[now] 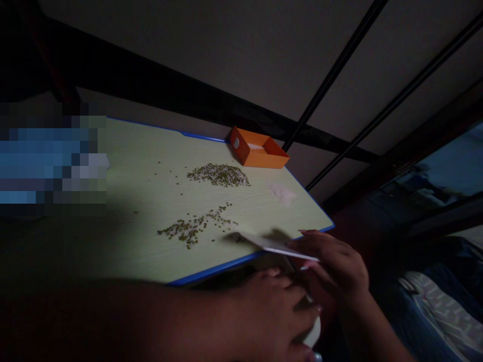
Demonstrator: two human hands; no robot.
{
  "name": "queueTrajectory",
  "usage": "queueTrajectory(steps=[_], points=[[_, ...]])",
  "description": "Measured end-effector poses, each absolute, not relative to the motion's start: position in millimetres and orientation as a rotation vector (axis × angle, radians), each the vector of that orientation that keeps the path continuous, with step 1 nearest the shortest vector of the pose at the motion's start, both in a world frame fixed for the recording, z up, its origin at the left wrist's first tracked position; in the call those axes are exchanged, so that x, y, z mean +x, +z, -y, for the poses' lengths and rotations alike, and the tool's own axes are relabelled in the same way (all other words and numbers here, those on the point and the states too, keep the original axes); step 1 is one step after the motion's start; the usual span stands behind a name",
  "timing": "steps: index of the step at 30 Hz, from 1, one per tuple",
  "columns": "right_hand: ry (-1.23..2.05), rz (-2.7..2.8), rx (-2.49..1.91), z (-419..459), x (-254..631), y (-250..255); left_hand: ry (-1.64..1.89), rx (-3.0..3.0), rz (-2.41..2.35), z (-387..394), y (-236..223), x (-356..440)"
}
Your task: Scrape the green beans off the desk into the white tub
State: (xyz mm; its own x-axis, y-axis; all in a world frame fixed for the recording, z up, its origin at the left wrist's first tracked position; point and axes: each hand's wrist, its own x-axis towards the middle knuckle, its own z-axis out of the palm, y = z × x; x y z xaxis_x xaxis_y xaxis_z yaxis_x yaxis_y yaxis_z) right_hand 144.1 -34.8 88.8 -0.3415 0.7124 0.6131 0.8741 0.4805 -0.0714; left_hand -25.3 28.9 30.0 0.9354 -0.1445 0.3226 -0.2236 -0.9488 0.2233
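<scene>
My right hand (337, 264) pinches a thin, flat white card (281, 250), which slants over the near edge of the table. The card's far tip is close to a few small green beans on the tabletop. Below that edge my left hand (281, 306) is wrapped around a whitish, rounded object (314, 333), mostly hidden by the fingers. Two spreads of green beans lie on the table: a nearer, looser pile (188, 230) and a denser pile (219, 174) farther back, with white grains among them. A small heap of white grains (281, 193) lies to the right.
An orange open box (264, 151) with something white inside stands at the table's back right. The pale tabletop (139, 241) has a blue rim. A wall with dark bars rises behind. Fabric (445, 311) lies at lower right. A pixelated patch covers the left side.
</scene>
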Motion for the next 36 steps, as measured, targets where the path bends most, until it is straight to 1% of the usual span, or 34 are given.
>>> queueTrajectory(steps=[5, 10, 17, 23, 28, 31, 36], points=[[-0.32, 2.157, -1.281, 32.8, 147.4, 85.6, 0.554, 2.846, 0.276, -28.8, 27.3, -23.6], [-0.308, 2.219, -1.251, 34.3, 143.6, 87.3, 0.567, 2.876, 0.288, -29.0, 25.7, -22.4], [-0.388, 2.222, -1.221, 33.3, 139.1, 76.8, 0.48, 2.891, 0.265, -27.5, 26.4, -23.2], [-0.485, 2.141, -1.305, 36.1, 143.0, 76.4, 0.458, 2.885, 0.276, -29.6, 30.4, -23.3], [-0.399, 2.164, -1.308, 40.7, 149.8, 80.0, 0.463, 2.871, 0.276, -28.1, 29.5, -23.6], [-0.412, 2.194, -1.312, 43.2, 152.4, 80.3, 0.451, 2.866, 0.298, -29.0, 30.1, -22.6], [-0.378, 2.25, -1.234, 43.5, 148.6, 87.9, 0.33, 2.831, 0.302, -31.3, 31.3, -21.9]])
